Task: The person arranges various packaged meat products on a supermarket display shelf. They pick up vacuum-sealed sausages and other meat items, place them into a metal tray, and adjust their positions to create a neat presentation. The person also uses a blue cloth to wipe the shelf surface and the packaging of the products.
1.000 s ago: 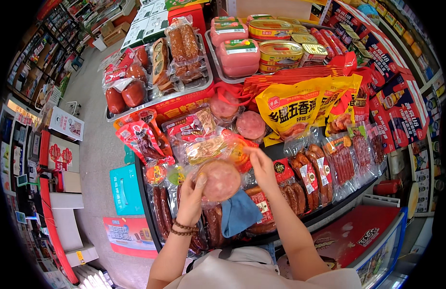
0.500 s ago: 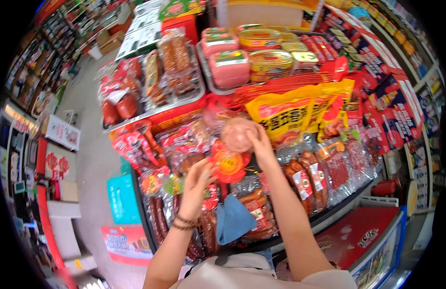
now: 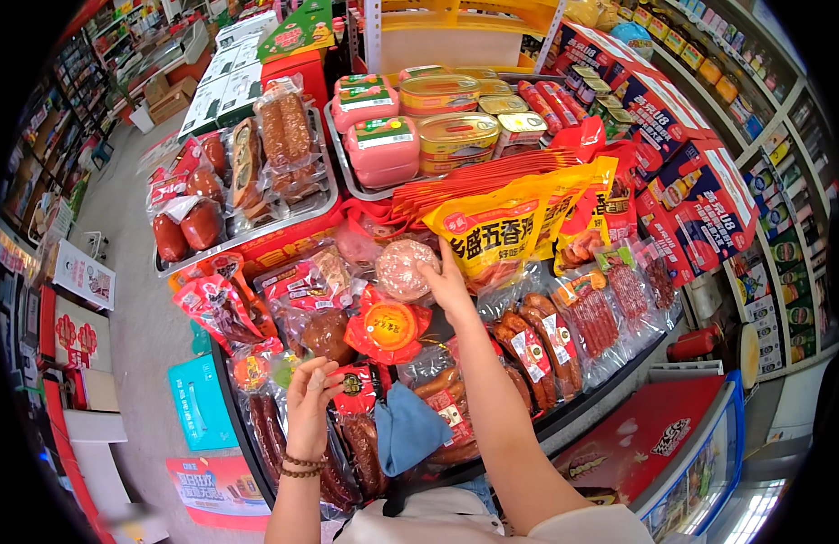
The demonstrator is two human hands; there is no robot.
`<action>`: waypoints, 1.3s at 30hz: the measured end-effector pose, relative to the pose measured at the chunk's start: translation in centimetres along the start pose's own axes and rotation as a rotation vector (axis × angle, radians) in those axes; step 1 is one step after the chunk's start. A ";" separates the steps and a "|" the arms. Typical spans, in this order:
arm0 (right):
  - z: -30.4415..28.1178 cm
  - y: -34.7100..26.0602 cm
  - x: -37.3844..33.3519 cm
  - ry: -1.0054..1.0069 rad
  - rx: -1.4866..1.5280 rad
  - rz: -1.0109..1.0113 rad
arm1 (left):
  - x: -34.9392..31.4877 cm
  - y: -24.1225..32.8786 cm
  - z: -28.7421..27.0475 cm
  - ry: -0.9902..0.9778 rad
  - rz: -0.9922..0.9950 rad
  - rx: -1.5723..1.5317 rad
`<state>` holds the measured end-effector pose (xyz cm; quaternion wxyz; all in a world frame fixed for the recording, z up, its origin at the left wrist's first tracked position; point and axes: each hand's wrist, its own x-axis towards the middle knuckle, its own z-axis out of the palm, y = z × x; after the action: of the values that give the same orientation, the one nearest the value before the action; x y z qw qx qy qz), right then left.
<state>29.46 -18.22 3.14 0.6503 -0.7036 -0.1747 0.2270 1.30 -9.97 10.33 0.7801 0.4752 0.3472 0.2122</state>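
Observation:
A round, pale pink ham pack [image 3: 404, 270] lies in the middle of the display. My right hand [image 3: 445, 283] pinches its right edge, thumb over the face; the other fingers are partly hidden beside a yellow bag [image 3: 483, 234]. My left hand [image 3: 312, 388] is raised with loosely bent, parted fingers and nothing in it. It hovers over vacuum-packed sausages, close to a small black-and-red pack [image 3: 356, 390]. Between the hands sits a red pack with a round orange label [image 3: 388, 325]. Below that, a blue cloth [image 3: 408, 430] covers part of the sausage packs.
Metal trays with packed sausages [image 3: 288, 136], pink meat blocks [image 3: 381, 150] and oval cans [image 3: 457, 142] stand at the back. Dark blue cartons [image 3: 696, 204] are stacked right. A red-topped chest [image 3: 641, 431] is at the lower right, a teal box [image 3: 204, 402] at left.
My left hand has drawn back toward me and left, away from the red pack with the orange label. My right hand stays at the ham pack. The whole view has shifted.

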 end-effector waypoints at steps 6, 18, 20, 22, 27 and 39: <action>-0.6 1.2 2.0 0.037 -0.184 -0.082 | -0.9 0.1 -1.0 0.001 -0.009 -0.045; 0.9 0.8 1.1 0.210 -0.827 -0.076 | -1.1 0.6 -0.1 -0.031 -0.033 -0.081; 1.1 0.6 0.1 0.186 -0.803 -0.168 | -1.5 0.7 -0.1 -0.031 -0.035 -0.086; 1.1 0.9 -1.7 0.197 -0.808 -0.292 | -1.6 0.4 -0.1 -0.029 -0.036 -0.075; 2.2 0.0 -2.0 0.192 -0.950 -0.206 | -1.6 -0.1 -0.2 -0.039 -0.044 -0.075; 1.8 -1.7 -2.9 0.188 -0.693 -0.565 | -1.5 -0.2 -0.6 -0.039 -0.075 -0.097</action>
<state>26.11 -18.17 4.97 0.4259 -0.8220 -0.3658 -0.0958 -0.14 -10.69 10.50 0.8163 0.4274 0.3388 0.1904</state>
